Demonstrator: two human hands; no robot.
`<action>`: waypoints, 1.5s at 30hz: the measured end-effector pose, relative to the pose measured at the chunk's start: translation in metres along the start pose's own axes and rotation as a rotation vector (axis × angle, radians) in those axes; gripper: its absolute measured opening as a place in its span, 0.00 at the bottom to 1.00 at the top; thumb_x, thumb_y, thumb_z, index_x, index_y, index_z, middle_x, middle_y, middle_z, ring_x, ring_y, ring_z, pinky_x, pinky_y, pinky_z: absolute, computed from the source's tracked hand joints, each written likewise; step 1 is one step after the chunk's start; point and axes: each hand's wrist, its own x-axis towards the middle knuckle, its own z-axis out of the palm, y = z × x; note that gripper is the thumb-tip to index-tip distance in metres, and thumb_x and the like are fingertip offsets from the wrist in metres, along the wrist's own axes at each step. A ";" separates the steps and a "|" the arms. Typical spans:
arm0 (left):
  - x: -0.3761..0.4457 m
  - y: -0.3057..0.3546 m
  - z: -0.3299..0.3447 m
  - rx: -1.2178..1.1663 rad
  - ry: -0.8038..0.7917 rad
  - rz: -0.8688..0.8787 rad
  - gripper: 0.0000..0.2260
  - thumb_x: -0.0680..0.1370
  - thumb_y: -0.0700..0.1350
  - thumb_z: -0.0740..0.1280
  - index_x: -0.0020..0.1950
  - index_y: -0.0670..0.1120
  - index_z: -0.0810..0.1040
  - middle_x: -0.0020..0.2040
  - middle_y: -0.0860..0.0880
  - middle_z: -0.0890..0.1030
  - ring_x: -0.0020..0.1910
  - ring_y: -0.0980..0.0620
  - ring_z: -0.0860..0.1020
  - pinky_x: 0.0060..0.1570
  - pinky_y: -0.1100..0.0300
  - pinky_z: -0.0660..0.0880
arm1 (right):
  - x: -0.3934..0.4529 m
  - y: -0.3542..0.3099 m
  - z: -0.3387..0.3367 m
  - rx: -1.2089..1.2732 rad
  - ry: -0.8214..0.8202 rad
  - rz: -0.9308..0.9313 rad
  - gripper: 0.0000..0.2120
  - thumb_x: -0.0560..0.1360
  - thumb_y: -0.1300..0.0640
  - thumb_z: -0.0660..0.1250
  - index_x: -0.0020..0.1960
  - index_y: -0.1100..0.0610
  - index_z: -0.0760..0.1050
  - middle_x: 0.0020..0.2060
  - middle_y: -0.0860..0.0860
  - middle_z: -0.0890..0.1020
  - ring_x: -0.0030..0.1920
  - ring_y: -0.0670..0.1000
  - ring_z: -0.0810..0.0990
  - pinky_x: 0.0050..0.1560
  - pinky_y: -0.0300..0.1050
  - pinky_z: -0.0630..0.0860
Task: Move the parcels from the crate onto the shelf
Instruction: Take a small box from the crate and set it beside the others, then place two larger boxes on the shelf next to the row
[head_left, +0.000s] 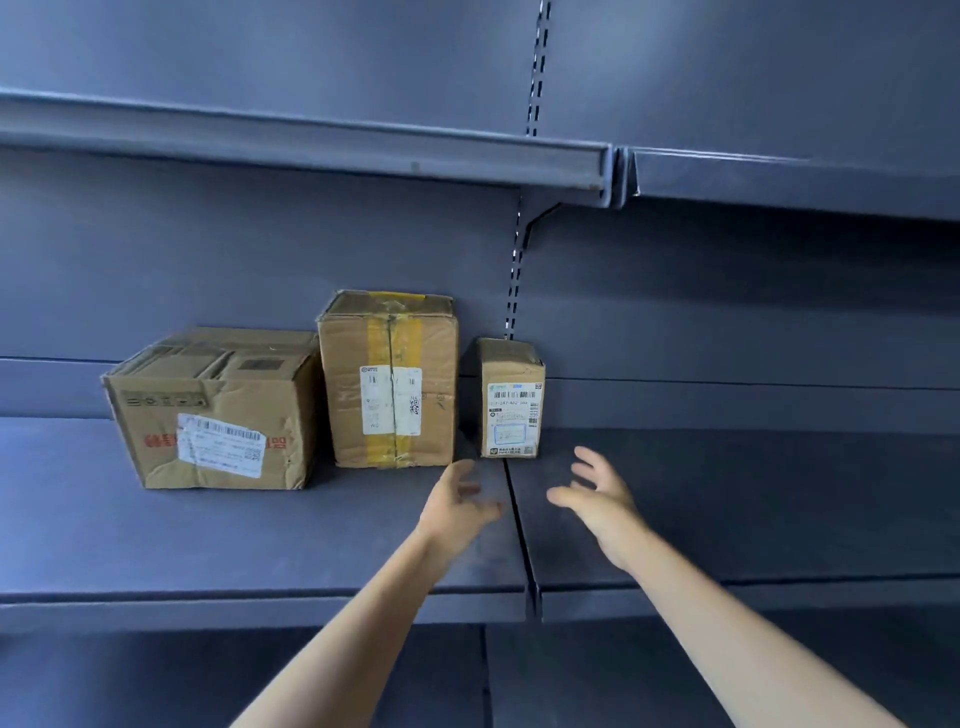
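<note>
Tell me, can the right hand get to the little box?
Probably yes. The right hand is open and hovers just in front of the little box on the shelf, with nothing between them. The left hand is beside it, not blocking.

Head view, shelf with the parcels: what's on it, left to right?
Wide crumpled box → tall box with yellow tape → small box, all on the shelf. In front of them, holding nothing: left hand, then right hand.
</note>
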 end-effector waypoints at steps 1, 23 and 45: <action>-0.017 0.001 -0.007 -0.011 -0.013 0.002 0.28 0.73 0.37 0.69 0.70 0.47 0.64 0.61 0.45 0.73 0.57 0.48 0.75 0.57 0.52 0.73 | -0.020 -0.003 0.000 0.003 0.003 0.007 0.34 0.69 0.68 0.70 0.70 0.51 0.63 0.70 0.54 0.68 0.68 0.53 0.69 0.61 0.44 0.68; -0.342 -0.214 -0.120 0.194 0.146 -0.626 0.26 0.71 0.38 0.71 0.68 0.42 0.68 0.60 0.41 0.77 0.58 0.43 0.76 0.62 0.50 0.72 | -0.330 0.184 0.036 -0.180 -0.182 0.514 0.35 0.70 0.65 0.71 0.72 0.54 0.61 0.70 0.55 0.66 0.70 0.55 0.65 0.63 0.46 0.67; -0.313 -0.368 -0.081 0.323 -0.015 -0.894 0.36 0.67 0.42 0.74 0.72 0.41 0.63 0.64 0.38 0.73 0.55 0.45 0.76 0.58 0.56 0.71 | -0.321 0.355 0.029 -0.215 -0.177 0.808 0.35 0.70 0.70 0.69 0.72 0.59 0.60 0.71 0.59 0.65 0.71 0.56 0.63 0.67 0.49 0.63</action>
